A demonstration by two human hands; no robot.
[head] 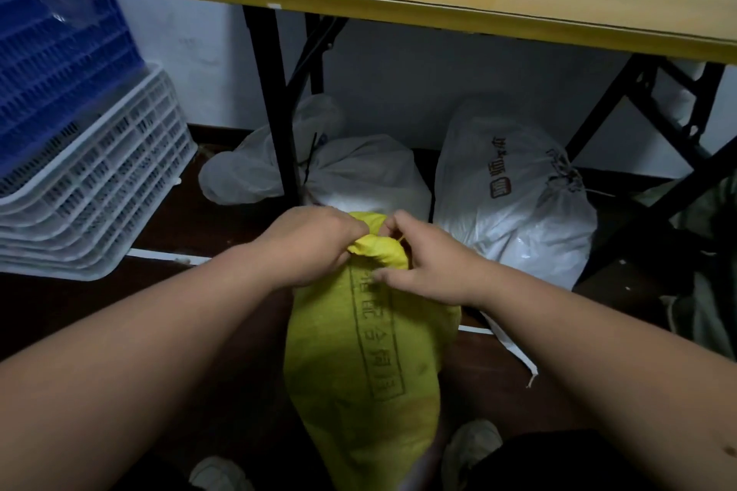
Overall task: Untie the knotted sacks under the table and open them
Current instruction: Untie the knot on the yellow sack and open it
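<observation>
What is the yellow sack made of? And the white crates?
The yellow sack looks like woven plastic cloth: matte, crinkly, with printed letters. The fine weave is too blurry to be sure. The white crates look like hard moulded plastic, smooth and a little shiny, with grid holes in the walls.

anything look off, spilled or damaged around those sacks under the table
Nothing is spilled or torn. The yellow sack, the white sack behind it and the printed white sack all look tied shut. Only oddity: a loose white strip lies on the floor beside the yellow sack, its end frayed.
</observation>
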